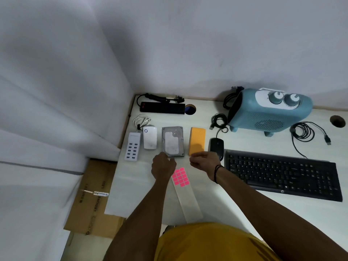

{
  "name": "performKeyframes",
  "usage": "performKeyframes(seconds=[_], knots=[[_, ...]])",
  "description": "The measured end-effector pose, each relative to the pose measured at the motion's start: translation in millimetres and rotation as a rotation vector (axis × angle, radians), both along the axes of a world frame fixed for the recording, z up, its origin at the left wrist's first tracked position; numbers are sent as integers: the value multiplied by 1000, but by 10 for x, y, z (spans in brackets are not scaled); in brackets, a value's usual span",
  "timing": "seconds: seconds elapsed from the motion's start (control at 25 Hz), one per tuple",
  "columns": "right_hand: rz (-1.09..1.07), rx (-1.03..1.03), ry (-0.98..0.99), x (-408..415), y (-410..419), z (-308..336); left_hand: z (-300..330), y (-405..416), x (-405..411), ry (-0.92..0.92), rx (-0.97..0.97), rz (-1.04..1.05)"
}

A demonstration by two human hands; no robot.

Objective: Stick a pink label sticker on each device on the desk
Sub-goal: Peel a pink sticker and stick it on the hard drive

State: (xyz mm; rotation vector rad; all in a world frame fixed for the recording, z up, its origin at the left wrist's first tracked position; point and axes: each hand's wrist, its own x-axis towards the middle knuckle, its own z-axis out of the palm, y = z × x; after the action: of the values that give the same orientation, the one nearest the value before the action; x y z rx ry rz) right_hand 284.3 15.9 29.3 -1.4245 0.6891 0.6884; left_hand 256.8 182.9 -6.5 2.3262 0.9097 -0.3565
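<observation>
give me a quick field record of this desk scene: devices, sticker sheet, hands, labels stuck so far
front row devices: white usb hub, white plug adapter, hard drive, orange box, black mouse, black keyboard
back row devices: black power strip, blue heater
sticker sheet: pink stickers on a pale strip on the desk
left hand: beside the hard drive's near edge, grip unclear
right hand: near the orange box, fingers curled; contents unclear
labels stuck: none visible

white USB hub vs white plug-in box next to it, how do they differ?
The USB hub is flat and square-cornered, with two columns of dark ports; the plug-in box is rounded, plain except for a ring mark. Only the hub reaches the white cable coil. Both are white, side by side, with no pink sticker visible.
</observation>
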Motion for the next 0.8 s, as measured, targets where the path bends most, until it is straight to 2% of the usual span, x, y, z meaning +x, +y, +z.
performKeyframes(seconds=[0.28, 0.48, 0.64, 0.76, 0.8], knots=[[138, -269, -130, 484, -31, -56, -171, -161, 828, 57, 11, -101], [134, -215, -76, 624, -93, -161, -430, -276, 980, 111, 65, -60], [80, -103, -17, 643, -97, -127, -396, -243, 1002, 100, 52, -54], [24, -9, -56, 668, -107, 27, -245, -183, 927, -74, -10, 13], [14, 15, -78, 678, -116, 92, -175, -156, 878, -163, -106, 68]])
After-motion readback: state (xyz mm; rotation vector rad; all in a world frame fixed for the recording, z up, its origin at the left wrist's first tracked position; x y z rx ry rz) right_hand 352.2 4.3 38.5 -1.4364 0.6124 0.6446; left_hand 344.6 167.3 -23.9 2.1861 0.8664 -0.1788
